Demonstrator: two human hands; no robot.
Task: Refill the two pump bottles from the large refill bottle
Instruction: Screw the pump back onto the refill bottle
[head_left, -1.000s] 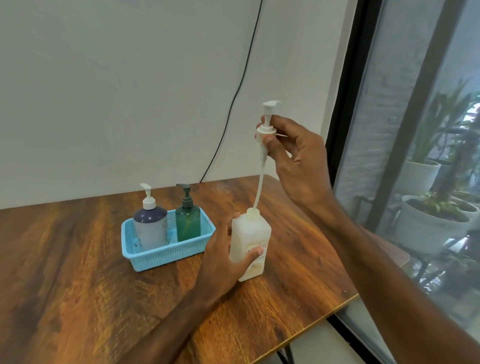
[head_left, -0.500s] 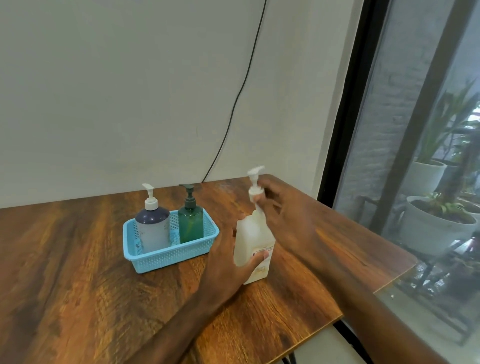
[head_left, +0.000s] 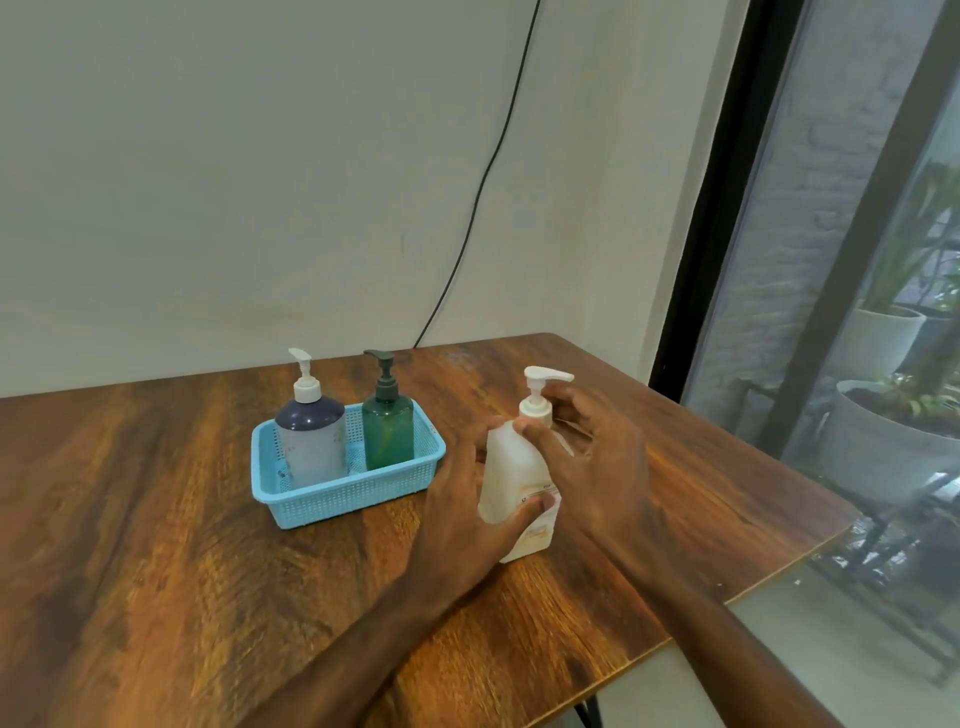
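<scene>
1. Wood-grain table (head_left: 156, 545): its window-side edge lies to the right of the blue basket (head_left: 353, 493), beyond the bottle being handled. A hard sideways pull there would likely send soap over the edge.
2. Basket: it stands just left of the working hands. An elbow or wrist swinging left could shove it and tip what stands inside.
3. White refill bottle (head_left: 511, 467): it stands upright on the table just right of the basket. The left hand (head_left: 462, 525) is wrapped round its body, thumb across the label. Squeezing too hard while the top is loose could push liquid up out of the neck.
4. Grey-blue pump bottle (head_left: 311, 441) and green pump bottle (head_left: 388, 434): both stand upright in the basket with pumps fitted. Neither looks opened yet, so pouring now would spill.
5. Pump collar (head_left: 535, 408): the right hand (head_left: 597, 467) pinches it between thumb and fingers. A slippery or crooked turn could cross the thread, or the dip tube could drip.
</scene>
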